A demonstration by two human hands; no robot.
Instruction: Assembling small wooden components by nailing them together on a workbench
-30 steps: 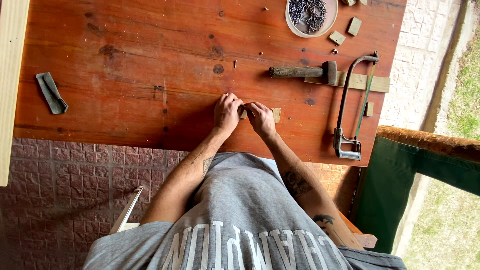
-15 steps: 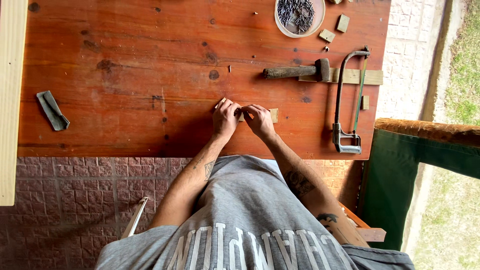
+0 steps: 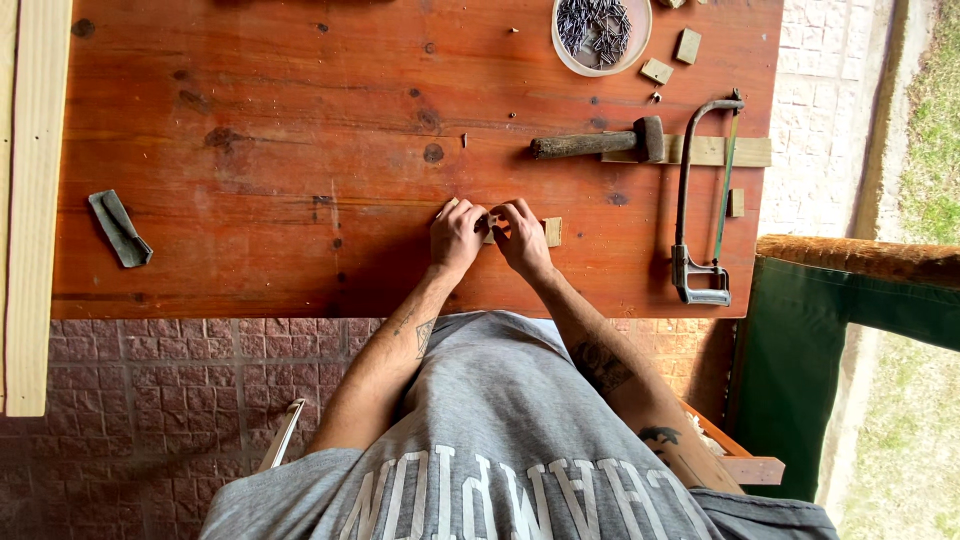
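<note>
1. Head view, looking straight down: both hands sit close together near the front edge of the reddish wooden tabletop [image 3: 250,130]. The left hand [image 3: 457,235] and right hand [image 3: 522,237] are curled, fingertips pinching small pale wood pieces [image 3: 489,226] between them. How many pieces are in the grip I can't tell, the fingers cover most of it.
2. One more small wood block [image 3: 552,231] lies just beside the right hand, touching or nearly touching the held bit.
3. Nothing stands between the hands and the front edge; the tools are all further back and to the right.
4. One hammer [image 3: 600,143] with a rough wooden handle rests across one long pale wood strip [image 3: 705,151].
5. One hacksaw [image 3: 705,200] lies along the right edge, crossing that strip, with a small block [image 3: 736,202] next to it.
6. One round dish of dark nails [image 3: 598,30] at the back, plus two little wood squares [image 3: 672,58] beside it.
7. One folded grey strip [image 3: 120,228], maybe sandpaper, well apart on the left.
8. One pale plank [image 3: 38,200] runs along the left side.
</note>
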